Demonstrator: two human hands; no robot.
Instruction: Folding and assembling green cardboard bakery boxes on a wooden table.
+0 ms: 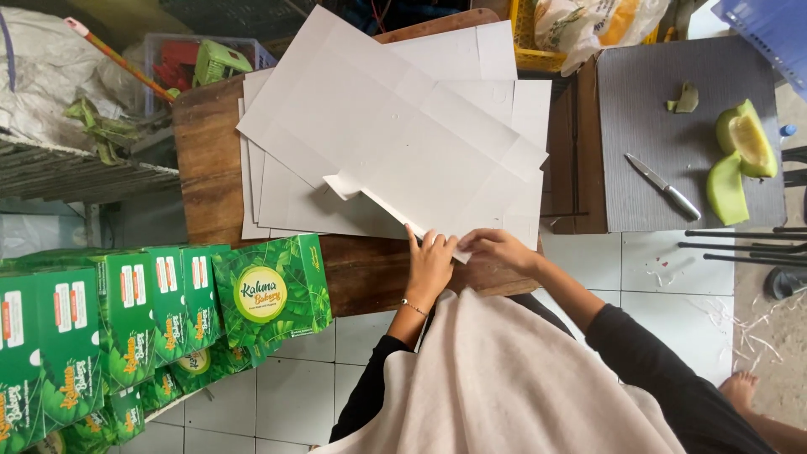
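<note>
We see the left hand (430,262) and right hand (496,246) pinching the near edge of a flat, matte white cardboard blank (395,139), its creased flap lifted just ahead of the fingers. It tops a stack of blanks (286,197) on a worn wooden board (206,160). Glossy green boxes (126,319) sit left of the left hand; a steel knife (664,187) and cut green fruit (744,139) lie on corrugated grey sheet (656,101), beyond the right.
</note>
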